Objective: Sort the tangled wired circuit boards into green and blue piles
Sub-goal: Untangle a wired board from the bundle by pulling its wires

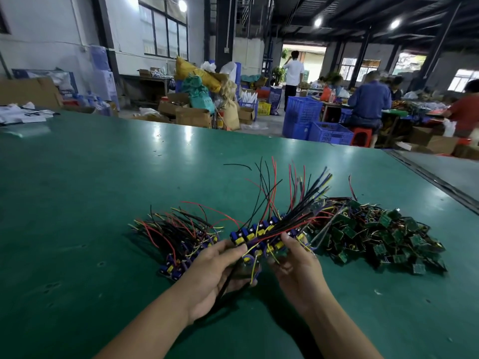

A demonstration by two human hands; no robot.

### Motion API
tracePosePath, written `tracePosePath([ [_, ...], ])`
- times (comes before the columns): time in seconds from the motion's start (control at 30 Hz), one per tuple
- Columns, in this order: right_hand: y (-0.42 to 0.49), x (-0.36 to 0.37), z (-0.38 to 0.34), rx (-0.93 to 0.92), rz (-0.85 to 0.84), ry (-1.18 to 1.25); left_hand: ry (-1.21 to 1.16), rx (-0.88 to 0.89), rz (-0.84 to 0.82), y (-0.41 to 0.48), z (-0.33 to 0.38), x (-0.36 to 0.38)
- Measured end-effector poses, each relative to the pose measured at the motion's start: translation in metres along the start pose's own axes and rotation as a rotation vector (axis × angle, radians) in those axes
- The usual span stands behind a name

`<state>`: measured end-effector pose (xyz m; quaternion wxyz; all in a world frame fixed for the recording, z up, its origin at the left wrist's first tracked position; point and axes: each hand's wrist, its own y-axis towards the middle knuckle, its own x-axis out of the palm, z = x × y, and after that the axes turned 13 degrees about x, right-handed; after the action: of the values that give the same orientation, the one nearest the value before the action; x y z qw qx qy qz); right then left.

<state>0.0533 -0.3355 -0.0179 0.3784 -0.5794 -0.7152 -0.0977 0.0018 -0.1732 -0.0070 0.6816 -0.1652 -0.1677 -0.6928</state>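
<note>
Blue bundle held between two piles — the risk is snagged wires.

On the green table (103, 177), the green pile (383, 237) lies to the right and the blue pile (181, 239) to the left. The bundle of blue boards (261, 234) is lifted between them, near the person. Its fanned leads reach right, over the green pile's edge, so a quick pull leftward could likely hook green boards and drag them across, mixing the colours. The left hand (215, 270) curls round the bundle's near end and its trailing black leads. The right hand (295, 265) pinches the other end, thumb on top — a loose hold there could shed boards. One stray black wire (237, 165) lies farther off.
</note>
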Motion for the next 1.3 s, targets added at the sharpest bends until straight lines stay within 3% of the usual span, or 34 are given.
tracePosePath([
  [0.2,-0.001,0.006,0.008,-0.080,0.024,-0.006,0.010,0.000,0.054,-0.003,-0.006,0.007],
  [0.27,-0.001,0.006,0.010,-0.066,0.072,-0.054,0.072,0.041,0.071,-0.004,-0.009,0.010],
  [0.47,0.000,0.011,0.011,-0.005,0.054,0.099,0.145,0.177,0.076,-0.005,-0.012,0.013],
  [0.67,0.002,0.012,0.016,0.021,0.071,-0.004,0.172,0.240,0.129,-0.003,-0.007,0.009],
  [0.9,-0.004,0.012,0.010,0.065,0.025,-0.155,0.160,0.185,0.125,0.000,-0.003,0.004],
  [1.13,-0.002,0.011,0.006,0.004,0.066,-0.143,0.133,0.156,0.152,-0.002,-0.002,0.007],
  [1.3,-0.003,0.012,0.005,0.046,0.004,-0.124,0.058,0.081,0.063,-0.003,0.005,0.003],
])
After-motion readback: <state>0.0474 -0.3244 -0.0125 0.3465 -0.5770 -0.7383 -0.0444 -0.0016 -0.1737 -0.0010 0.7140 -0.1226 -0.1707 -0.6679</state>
